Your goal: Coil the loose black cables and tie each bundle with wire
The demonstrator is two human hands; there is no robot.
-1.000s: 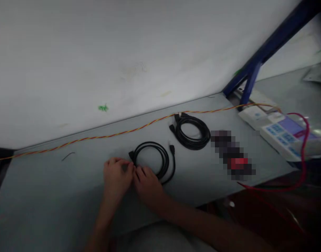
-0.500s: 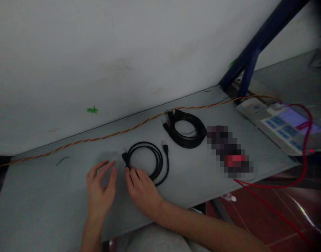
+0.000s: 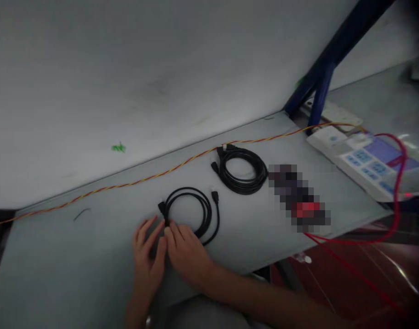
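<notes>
A coiled black cable (image 3: 208, 212) lies on the grey tabletop, with a dark plug at its left side and another at its upper right end. My right hand (image 3: 186, 249) has its fingers closed on the near left part of the coil. Beside it, my left hand (image 3: 149, 251) has its fingers apart, the tips close to the cable's left edge; whether they touch it I cannot tell. A second, thicker coil of black cable (image 3: 245, 189) rests farther back to the right, its plugs at the upper left.
A twisted red and yellow wire (image 3: 154, 176) runs along the back by the white wall. At right are a blurred-out patch (image 3: 298, 196), a white device with blue buttons (image 3: 370, 164), a red cable (image 3: 397, 196) and a dark blue post (image 3: 319, 98). A thin wire scrap (image 3: 82, 213) lies left.
My left hand has moved right, up to my right hand and the cable's left edge. My right hand stays on the coil, and the cables lie as before.
</notes>
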